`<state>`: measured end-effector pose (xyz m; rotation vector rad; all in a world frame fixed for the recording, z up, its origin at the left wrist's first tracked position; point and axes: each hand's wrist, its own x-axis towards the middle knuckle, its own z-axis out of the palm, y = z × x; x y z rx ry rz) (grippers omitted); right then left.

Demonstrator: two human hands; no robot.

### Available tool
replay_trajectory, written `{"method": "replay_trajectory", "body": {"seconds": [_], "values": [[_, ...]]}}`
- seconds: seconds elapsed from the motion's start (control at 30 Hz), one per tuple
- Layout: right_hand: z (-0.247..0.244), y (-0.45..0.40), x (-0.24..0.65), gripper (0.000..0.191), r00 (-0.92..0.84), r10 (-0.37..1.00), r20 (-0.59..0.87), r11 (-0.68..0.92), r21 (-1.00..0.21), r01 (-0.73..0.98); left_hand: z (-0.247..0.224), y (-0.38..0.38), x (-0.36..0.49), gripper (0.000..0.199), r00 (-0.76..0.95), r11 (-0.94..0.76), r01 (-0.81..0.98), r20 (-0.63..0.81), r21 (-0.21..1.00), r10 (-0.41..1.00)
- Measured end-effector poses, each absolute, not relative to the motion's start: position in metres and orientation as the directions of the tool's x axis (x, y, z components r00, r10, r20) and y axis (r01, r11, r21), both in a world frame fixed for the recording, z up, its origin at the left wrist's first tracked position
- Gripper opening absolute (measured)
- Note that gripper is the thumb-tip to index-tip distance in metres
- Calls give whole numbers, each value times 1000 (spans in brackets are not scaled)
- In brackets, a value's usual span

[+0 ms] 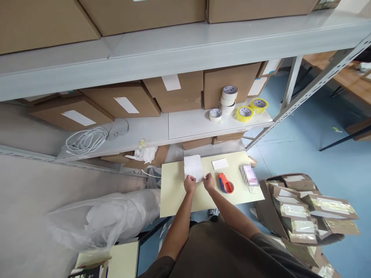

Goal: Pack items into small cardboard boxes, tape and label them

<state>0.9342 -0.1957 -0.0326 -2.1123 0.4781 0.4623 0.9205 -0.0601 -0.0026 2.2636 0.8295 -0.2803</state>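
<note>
A white rectangular piece [193,166] with a crease across it, like folded paper or a small flat box, lies on the cream table [174,197]. My left hand [189,184] is closed, fingertips pinching its lower edge. Beside its lower right corner, my right hand [209,182] is closed in a pinch; what it holds, if anything, is too small to make out. To the right of that hand lies a red and blue tape dispenser [227,184]. A white card [220,164] rests flat behind the dispenser.
A blurred phone-like thing [249,175] lies at the table's right end. The shelf [185,129] behind holds tape rolls [244,113], coiled white cable [87,141] and cardboard boxes [176,92]. An open carton [269,204] of taped packages stands right; plastic-wrapped material [121,214] lies left.
</note>
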Motion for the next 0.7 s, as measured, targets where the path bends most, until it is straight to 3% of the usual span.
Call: {"method": "replay_trajectory", "body": {"seconds": [0.1,0.2,0.27,0.4,0.6,0.7], "values": [[-25,-199,944,12,832,-87,-547,-714,-548,-435,2,-54,929,9,741,-644,660,-476,386,475],[-19,-202,948,27,838,12,-545,-820,-485,-304,10,-46,939,22,738,-742,618,-516,260,435],[-20,-202,945,44,879,97,-467,-852,-496,-170,13,-45,945,23,834,-828,477,-450,295,320],[-36,-198,931,70,888,215,-407,-879,-477,-6,3,-53,951,53,963,-917,85,-268,389,-25],[-43,-201,944,65,871,165,-462,-897,-438,-62,-21,-51,958,62,924,-938,20,-366,345,-115],[-36,-200,960,76,854,173,-490,-884,-460,-85,-25,-39,954,85,910,-937,-31,-378,348,-170]]}}
